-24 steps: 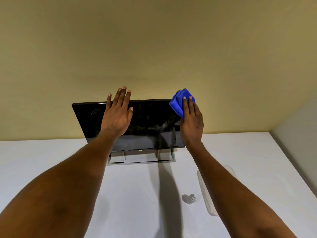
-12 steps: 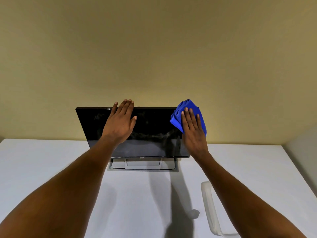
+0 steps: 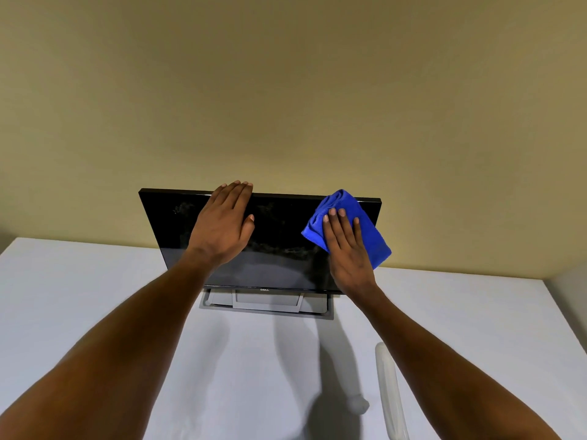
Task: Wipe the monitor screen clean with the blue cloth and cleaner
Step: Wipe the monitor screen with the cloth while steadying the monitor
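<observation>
A black monitor [image 3: 279,249] stands on a grey base at the back of the white table, its dark screen streaked with smears. My left hand [image 3: 222,227] lies flat against the screen's upper middle, fingertips at the top edge. My right hand [image 3: 347,249] presses a folded blue cloth [image 3: 362,223] with straight fingers against the screen's upper right corner. The cloth sticks out past the right edge of the monitor. A small whitish cleaner bottle [image 3: 358,404] shows near the table's front, partly in my right arm's shadow.
The white table [image 3: 79,296] meets a beige wall behind the monitor and a grey wall at the right. A translucent white plastic tray [image 3: 389,389] lies under my right forearm.
The view has tilted so the monitor sits lower in frame. My right hand has slid the cloth down from the top right corner onto the screen's right side. My left hand stays flat on the screen.
</observation>
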The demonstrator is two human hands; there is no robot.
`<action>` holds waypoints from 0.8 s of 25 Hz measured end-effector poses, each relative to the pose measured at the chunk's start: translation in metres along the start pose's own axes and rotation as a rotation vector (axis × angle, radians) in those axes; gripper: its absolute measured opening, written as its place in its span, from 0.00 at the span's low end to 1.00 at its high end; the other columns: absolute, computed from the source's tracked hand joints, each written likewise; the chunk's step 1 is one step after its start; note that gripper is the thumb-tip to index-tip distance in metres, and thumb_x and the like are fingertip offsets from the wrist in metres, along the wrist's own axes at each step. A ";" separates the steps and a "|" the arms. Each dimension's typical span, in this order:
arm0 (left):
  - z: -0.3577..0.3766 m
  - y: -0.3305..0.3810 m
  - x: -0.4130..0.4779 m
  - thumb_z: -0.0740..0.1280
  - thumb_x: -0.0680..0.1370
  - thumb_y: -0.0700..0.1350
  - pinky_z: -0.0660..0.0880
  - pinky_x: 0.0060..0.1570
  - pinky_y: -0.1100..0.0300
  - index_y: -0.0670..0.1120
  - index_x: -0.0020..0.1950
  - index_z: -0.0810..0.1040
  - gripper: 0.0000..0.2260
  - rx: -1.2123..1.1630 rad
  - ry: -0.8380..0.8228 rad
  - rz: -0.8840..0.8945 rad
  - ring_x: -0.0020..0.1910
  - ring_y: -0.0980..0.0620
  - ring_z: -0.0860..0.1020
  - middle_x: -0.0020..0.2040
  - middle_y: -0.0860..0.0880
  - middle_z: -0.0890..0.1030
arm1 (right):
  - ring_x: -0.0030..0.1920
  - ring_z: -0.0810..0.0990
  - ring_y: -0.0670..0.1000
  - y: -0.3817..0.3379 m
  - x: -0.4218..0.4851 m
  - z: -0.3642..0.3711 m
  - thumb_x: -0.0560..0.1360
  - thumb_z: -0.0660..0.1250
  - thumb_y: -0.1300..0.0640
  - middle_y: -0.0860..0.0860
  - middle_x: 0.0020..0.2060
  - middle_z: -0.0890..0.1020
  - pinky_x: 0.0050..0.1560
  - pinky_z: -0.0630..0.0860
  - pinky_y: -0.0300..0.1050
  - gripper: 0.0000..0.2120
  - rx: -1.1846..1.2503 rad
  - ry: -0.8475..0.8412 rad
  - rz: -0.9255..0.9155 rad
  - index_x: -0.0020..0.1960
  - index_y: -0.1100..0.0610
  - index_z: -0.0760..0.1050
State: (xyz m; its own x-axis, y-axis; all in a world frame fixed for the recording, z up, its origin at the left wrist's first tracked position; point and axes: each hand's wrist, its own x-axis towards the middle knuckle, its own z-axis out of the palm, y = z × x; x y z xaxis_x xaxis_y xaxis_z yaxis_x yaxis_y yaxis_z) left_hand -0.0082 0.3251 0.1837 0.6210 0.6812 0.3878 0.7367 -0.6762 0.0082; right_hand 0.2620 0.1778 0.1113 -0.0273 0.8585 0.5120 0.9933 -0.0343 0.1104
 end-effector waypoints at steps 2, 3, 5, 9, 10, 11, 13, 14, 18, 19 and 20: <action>0.001 -0.001 0.000 0.55 0.83 0.52 0.59 0.82 0.47 0.42 0.82 0.62 0.28 -0.006 0.010 0.002 0.80 0.44 0.66 0.78 0.42 0.70 | 0.84 0.33 0.55 -0.002 -0.001 0.005 0.72 0.64 0.70 0.56 0.84 0.50 0.84 0.35 0.57 0.50 -0.026 -0.028 -0.104 0.84 0.60 0.37; 0.001 -0.001 0.000 0.55 0.82 0.52 0.60 0.82 0.47 0.43 0.81 0.62 0.29 -0.009 0.016 0.003 0.79 0.44 0.66 0.78 0.42 0.71 | 0.84 0.33 0.55 -0.004 -0.002 0.008 0.72 0.62 0.70 0.56 0.84 0.50 0.84 0.34 0.57 0.49 -0.047 -0.041 -0.161 0.84 0.60 0.37; 0.002 -0.001 0.000 0.56 0.82 0.52 0.61 0.81 0.47 0.43 0.81 0.63 0.29 -0.008 0.029 0.004 0.79 0.44 0.67 0.77 0.42 0.72 | 0.84 0.32 0.55 -0.004 -0.005 0.012 0.73 0.58 0.68 0.55 0.84 0.50 0.83 0.33 0.56 0.44 -0.059 -0.063 -0.243 0.84 0.60 0.41; 0.003 -0.001 0.001 0.56 0.81 0.52 0.62 0.81 0.47 0.43 0.81 0.64 0.28 0.002 0.038 -0.002 0.78 0.44 0.68 0.77 0.42 0.73 | 0.84 0.33 0.54 0.001 -0.014 0.018 0.75 0.60 0.67 0.55 0.84 0.43 0.83 0.32 0.54 0.44 -0.044 -0.136 -0.391 0.85 0.59 0.42; 0.004 -0.001 0.001 0.56 0.81 0.52 0.62 0.81 0.47 0.43 0.81 0.64 0.29 0.001 0.038 -0.004 0.78 0.44 0.68 0.77 0.42 0.73 | 0.84 0.34 0.55 0.002 -0.017 0.020 0.75 0.61 0.67 0.54 0.85 0.41 0.83 0.32 0.54 0.44 -0.048 -0.154 -0.426 0.85 0.59 0.41; 0.004 -0.001 0.001 0.56 0.81 0.52 0.62 0.81 0.47 0.43 0.81 0.64 0.29 -0.001 0.038 -0.005 0.78 0.44 0.68 0.77 0.42 0.72 | 0.85 0.36 0.55 0.003 -0.019 0.022 0.76 0.60 0.68 0.54 0.85 0.41 0.83 0.32 0.54 0.44 -0.044 -0.165 -0.457 0.85 0.59 0.41; 0.003 0.000 0.001 0.56 0.81 0.52 0.62 0.81 0.47 0.43 0.81 0.64 0.29 -0.005 0.039 -0.006 0.78 0.44 0.68 0.77 0.42 0.72 | 0.85 0.41 0.55 0.004 -0.026 0.026 0.76 0.57 0.70 0.54 0.85 0.43 0.84 0.35 0.54 0.41 -0.031 -0.170 -0.519 0.85 0.60 0.44; 0.003 0.000 0.001 0.56 0.81 0.52 0.62 0.81 0.47 0.43 0.81 0.64 0.29 -0.006 0.041 -0.007 0.78 0.44 0.68 0.77 0.42 0.72 | 0.85 0.43 0.55 0.005 -0.030 0.027 0.76 0.55 0.71 0.54 0.86 0.45 0.85 0.39 0.54 0.40 -0.038 -0.175 -0.555 0.85 0.60 0.45; 0.001 0.001 -0.001 0.57 0.81 0.53 0.61 0.81 0.47 0.43 0.81 0.64 0.29 -0.013 0.047 -0.009 0.79 0.44 0.68 0.78 0.42 0.72 | 0.85 0.51 0.54 0.012 -0.051 0.030 0.78 0.47 0.71 0.54 0.85 0.50 0.83 0.57 0.53 0.35 -0.059 -0.225 -0.691 0.85 0.60 0.49; 0.001 0.001 -0.002 0.57 0.81 0.53 0.61 0.81 0.47 0.43 0.81 0.64 0.29 -0.013 0.046 -0.008 0.79 0.44 0.67 0.78 0.42 0.72 | 0.84 0.53 0.53 0.016 -0.057 0.030 0.79 0.45 0.70 0.54 0.85 0.53 0.83 0.59 0.51 0.34 -0.072 -0.213 -0.726 0.85 0.60 0.52; 0.000 0.001 -0.002 0.57 0.81 0.53 0.61 0.81 0.47 0.43 0.81 0.64 0.29 -0.011 0.043 -0.007 0.79 0.44 0.67 0.78 0.42 0.72 | 0.84 0.55 0.52 0.021 -0.061 0.029 0.80 0.45 0.70 0.53 0.85 0.55 0.82 0.61 0.50 0.33 -0.097 -0.204 -0.767 0.85 0.59 0.54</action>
State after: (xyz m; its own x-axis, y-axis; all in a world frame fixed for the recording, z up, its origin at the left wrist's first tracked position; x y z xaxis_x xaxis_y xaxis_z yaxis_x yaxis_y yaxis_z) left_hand -0.0086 0.3232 0.1831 0.6035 0.6734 0.4269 0.7377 -0.6748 0.0215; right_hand 0.2880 0.1390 0.0575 -0.6689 0.7368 0.0986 0.6912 0.5676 0.4474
